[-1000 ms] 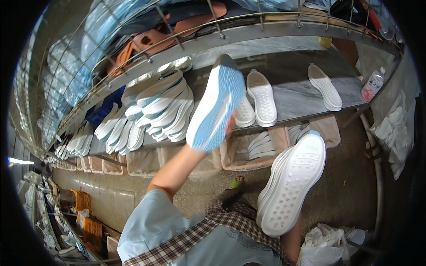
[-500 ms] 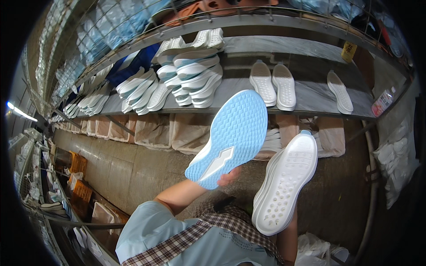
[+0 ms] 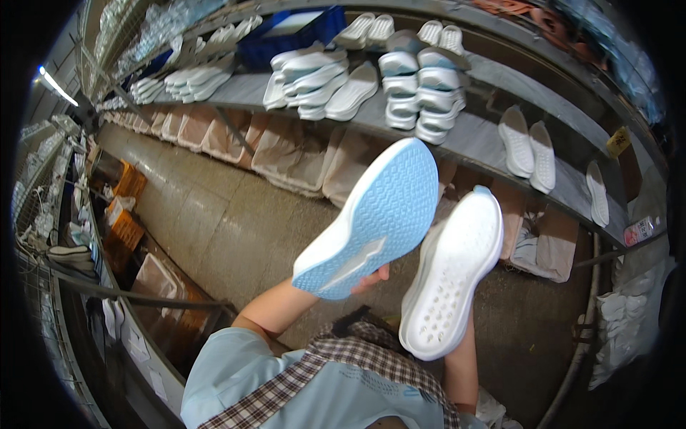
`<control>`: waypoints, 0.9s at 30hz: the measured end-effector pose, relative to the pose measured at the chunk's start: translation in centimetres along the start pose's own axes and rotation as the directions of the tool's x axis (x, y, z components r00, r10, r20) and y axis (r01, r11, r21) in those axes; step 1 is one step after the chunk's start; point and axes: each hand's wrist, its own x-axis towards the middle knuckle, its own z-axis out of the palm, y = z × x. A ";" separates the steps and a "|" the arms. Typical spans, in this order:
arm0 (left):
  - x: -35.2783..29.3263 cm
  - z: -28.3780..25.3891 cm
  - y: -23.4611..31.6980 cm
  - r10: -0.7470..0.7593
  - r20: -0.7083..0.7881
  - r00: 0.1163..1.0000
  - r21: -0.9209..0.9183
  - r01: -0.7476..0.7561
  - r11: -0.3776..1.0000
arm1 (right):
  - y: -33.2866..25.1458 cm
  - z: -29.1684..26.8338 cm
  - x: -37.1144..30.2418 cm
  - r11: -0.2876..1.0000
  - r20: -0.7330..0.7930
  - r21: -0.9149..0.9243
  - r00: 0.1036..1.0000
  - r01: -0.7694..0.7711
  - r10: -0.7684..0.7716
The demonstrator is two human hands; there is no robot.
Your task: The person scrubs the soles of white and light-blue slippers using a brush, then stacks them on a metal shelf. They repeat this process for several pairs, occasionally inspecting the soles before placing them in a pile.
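Note:
A shoe sole (image 3: 379, 214), its light blue textured underside toward me and its sidewall white, is held up by my left hand (image 3: 372, 279). Fingertips of that hand show past the sole's lower right edge; the rest is behind it. To its right a white shoe sole (image 3: 457, 268) stands tilted, with its dimpled inner face and pale blue heel tab toward me. More than one edge shows along its left side, so another sole may lie behind it. My right forearm (image 3: 461, 368) runs up behind this sole, which it holds up; the hand itself is hidden.
Stacked white and blue soles (image 3: 421, 93) stand on a long grey shelf (image 3: 479, 136), with a pair of soles (image 3: 527, 150) farther right. Lined bins (image 3: 293, 154) sit beneath. A blue crate (image 3: 293, 36) is at the back. Orange crates (image 3: 125, 229) stand at left.
My view has swung left, so the shelf and its soles now appear farther right. The blue sole has tilted, showing more white sidewall. Both hands keep hold of their soles.

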 end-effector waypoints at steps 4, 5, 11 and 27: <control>-7.3 2.7 2.1 0.223 -0.210 0.952 0.363 -0.136 0.922 | 5.5 6.2 0.8 0.980 -0.022 -0.189 0.997 0.069 -0.075; -9.0 3.4 2.7 0.214 -0.367 0.905 0.420 -0.044 0.907 | 7.0 7.9 1.2 0.966 -0.012 -0.239 0.995 0.096 -0.102; -16.5 4.3 2.7 0.537 -0.529 0.657 0.769 0.104 0.631 | 15.1 16.9 3.7 0.917 0.289 -0.365 0.956 0.163 -0.055; -30.3 0.0 18.1 0.844 -0.514 0.151 0.648 -0.577 0.498 | 32.6 39.1 18.5 0.667 0.457 -0.689 0.544 -0.284 0.704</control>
